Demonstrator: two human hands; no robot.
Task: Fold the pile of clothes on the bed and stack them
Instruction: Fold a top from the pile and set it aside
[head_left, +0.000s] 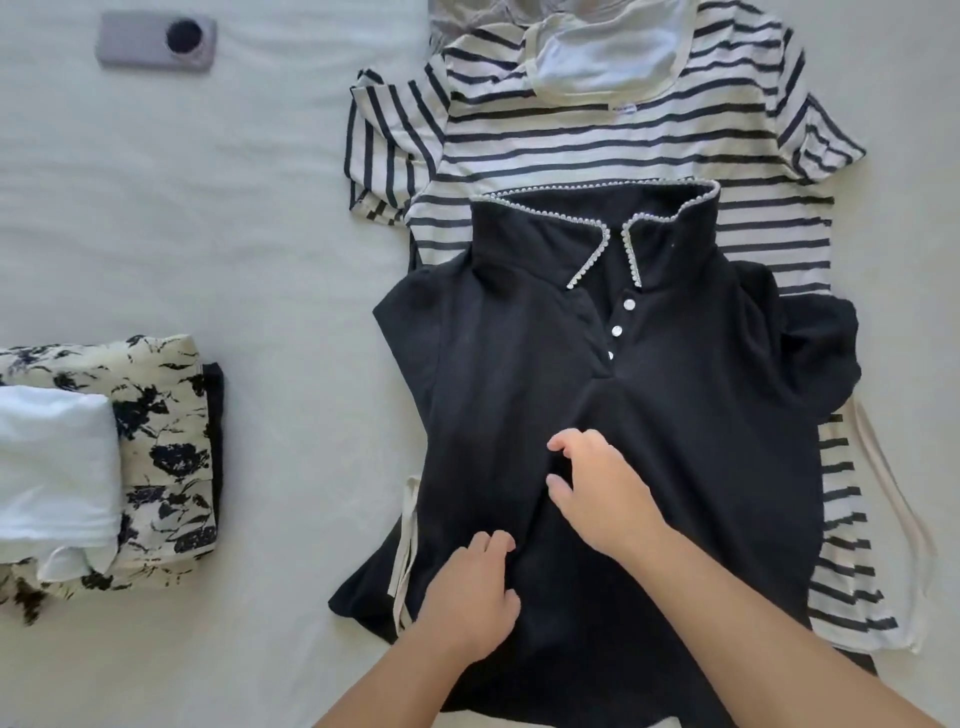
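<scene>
Head view looks straight down at a soft black polo shirt with a white bead-trimmed collar and small white buttons (623, 374), lying face up on the pale bed sheet (260, 234). Its long way runs from the collar, far from the person, down to the hem, close to the person. The left hand (467, 597) rests low on the shirt, fingers bent a little and a bit apart, and I cannot tell if it pinches any cloth. The right hand (597, 493) lies higher up, near the middle, fingers loosely curled and spread on the cloth. Both hands are on the left half of the shirt, so that side looks easiest to fold first. Under it lies a navy-and-white striped tee (597, 140). Well off to the left sits a stack of folded clothes, white on top of flowery cloth (104, 457). A grey phone (156, 41) lies far away.
</scene>
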